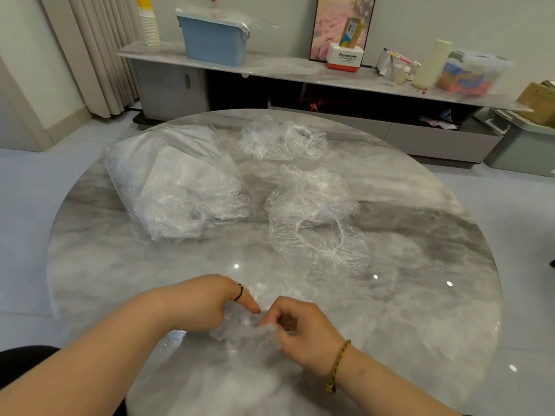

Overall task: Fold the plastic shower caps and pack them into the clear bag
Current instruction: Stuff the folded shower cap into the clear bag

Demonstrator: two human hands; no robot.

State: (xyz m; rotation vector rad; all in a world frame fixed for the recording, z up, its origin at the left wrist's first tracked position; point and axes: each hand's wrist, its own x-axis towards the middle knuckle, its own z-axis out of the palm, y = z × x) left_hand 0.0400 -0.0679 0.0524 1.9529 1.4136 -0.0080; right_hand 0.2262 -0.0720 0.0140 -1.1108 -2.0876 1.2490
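Head view: both my hands are low at the near edge of the round marble table [420,295], working one crumpled shower cap [240,333] that lies between them and partly under them. My left hand [204,304] is curled over the cap's left end, with the index finger [250,306] stretched out straight toward the right hand and its tip on the plastic. I can't tell where the left thumb is, it's hidden under the hand. There is a dark ring [239,292] on that index finger. My right hand [300,328] has its fingers bent in and pinches the cap's bunched right edge just beside the left fingertip, so the two hands nearly touch. A braided bracelet [339,364] is on the right wrist. The cap's film trails down toward me below both hands, flat on the table. The clear bag [177,187] lies on its side, far left of centre and well apart from my hands, with its crinkled mouth facing right and toward me and film already inside. Loose caps [318,235] sit right of the bag, between it and the table's right side. Another clump of caps [282,141] is near the far edge. Behind the table is a low sideboard [270,67] with a blue bin [214,40] on it.
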